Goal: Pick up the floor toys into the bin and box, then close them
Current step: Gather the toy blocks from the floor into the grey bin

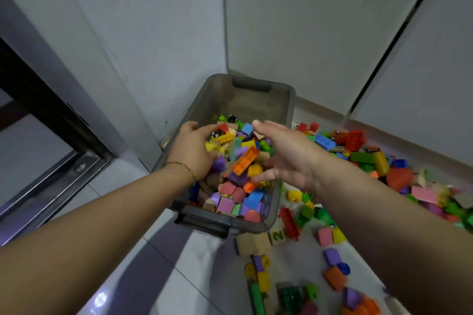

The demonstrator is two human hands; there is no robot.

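Observation:
A grey see-through bin (286, 110) stands on the floor in a wall corner, about half full of coloured toy blocks (238, 194). Both my hands are over it. My left hand (193, 152) is curled round a handful of yellow and purple blocks at the bin's left side. My right hand (289, 158) is spread, fingers straight, above the bin's right half and holds nothing. An orange brick (245, 161) lies tilted between the two hands, on or just above the pile. Many loose blocks (363, 153) are scattered on the floor to the right of the bin.
More blocks, a red brick (289, 222) and a wooden number cube (277, 235) lie on the pale tiles in front of and right of the bin. White walls close in behind it. A dark sliding-door frame with a metal track (64, 174) runs along the left.

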